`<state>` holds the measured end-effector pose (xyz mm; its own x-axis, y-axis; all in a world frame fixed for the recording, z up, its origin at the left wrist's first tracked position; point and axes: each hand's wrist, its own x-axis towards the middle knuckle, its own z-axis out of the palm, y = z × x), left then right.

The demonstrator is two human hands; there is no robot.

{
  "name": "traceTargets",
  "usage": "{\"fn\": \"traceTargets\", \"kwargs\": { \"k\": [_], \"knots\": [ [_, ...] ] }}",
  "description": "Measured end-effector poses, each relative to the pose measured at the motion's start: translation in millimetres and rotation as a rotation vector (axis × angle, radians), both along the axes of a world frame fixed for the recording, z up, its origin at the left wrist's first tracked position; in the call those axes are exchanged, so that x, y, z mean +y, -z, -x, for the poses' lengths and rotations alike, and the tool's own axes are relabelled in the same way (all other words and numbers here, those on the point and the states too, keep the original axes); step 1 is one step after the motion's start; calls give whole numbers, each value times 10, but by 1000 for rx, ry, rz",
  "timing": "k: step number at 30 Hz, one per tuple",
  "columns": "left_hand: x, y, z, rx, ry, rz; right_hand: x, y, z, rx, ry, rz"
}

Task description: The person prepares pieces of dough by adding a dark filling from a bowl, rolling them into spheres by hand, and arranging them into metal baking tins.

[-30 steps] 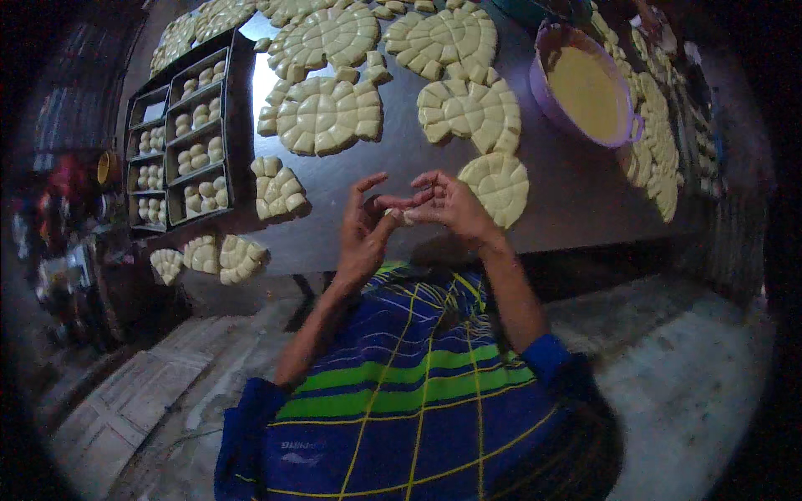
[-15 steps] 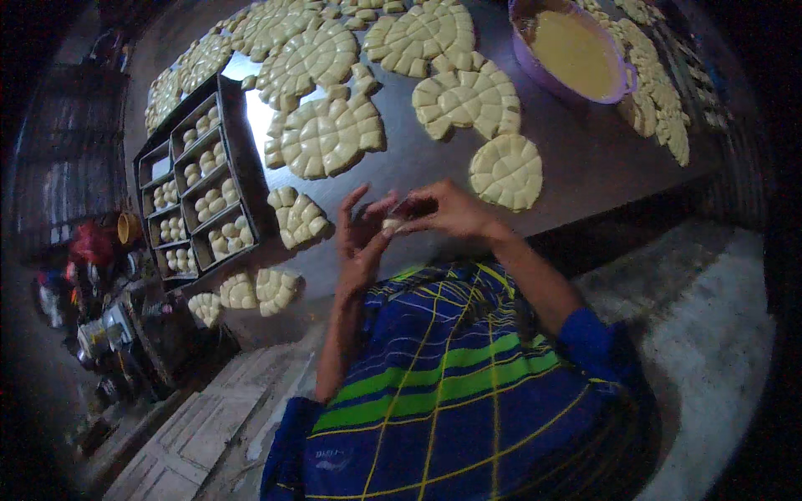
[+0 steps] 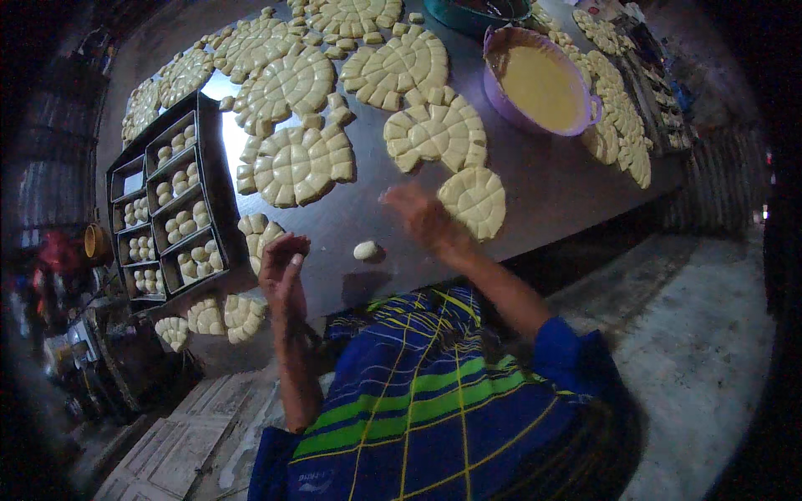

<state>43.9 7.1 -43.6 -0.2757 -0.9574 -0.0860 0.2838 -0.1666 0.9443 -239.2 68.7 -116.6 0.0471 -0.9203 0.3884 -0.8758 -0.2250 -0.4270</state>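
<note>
A small pale dough ball point(image 3: 366, 250) lies loose on the dark tabletop between my hands. My left hand point(image 3: 284, 265) is beside a cluster of cut dough pieces point(image 3: 255, 227), its fingers loosely bent and the thumb apart; nothing shows in it. My right hand point(image 3: 426, 221) is over the table, to the right of the dough ball, close to a flat dough round scored into wedges point(image 3: 474, 203). Motion smears its fingers, so whether it holds anything is hidden.
A black divided tray point(image 3: 219, 171) with dough balls in its compartments stands at the left. Several scored dough rounds point(image 3: 302, 164) spread over the far table. A purple tub point(image 3: 493, 93) of yellowish liquid sits at the far right, by a green basin point(image 3: 455, 18).
My hands, together around a small piece of dough before, have parted left and right. The dough ball now rests on the table. The view has shifted, too.
</note>
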Motion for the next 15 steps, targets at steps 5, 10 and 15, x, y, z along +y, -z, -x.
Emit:
{"fn": "traceTargets", "kwargs": {
  "k": [5,10,15],
  "knots": [
    [156,64,142,-10,-22,-24,-531,-49,782,146,-96,-14],
    [265,27,441,-6,14,-71,-818,18,925,215,-185,-52],
    [229,85,486,-96,-105,-32,-659,-577,635,-725,-42,-368]
  ]
}}
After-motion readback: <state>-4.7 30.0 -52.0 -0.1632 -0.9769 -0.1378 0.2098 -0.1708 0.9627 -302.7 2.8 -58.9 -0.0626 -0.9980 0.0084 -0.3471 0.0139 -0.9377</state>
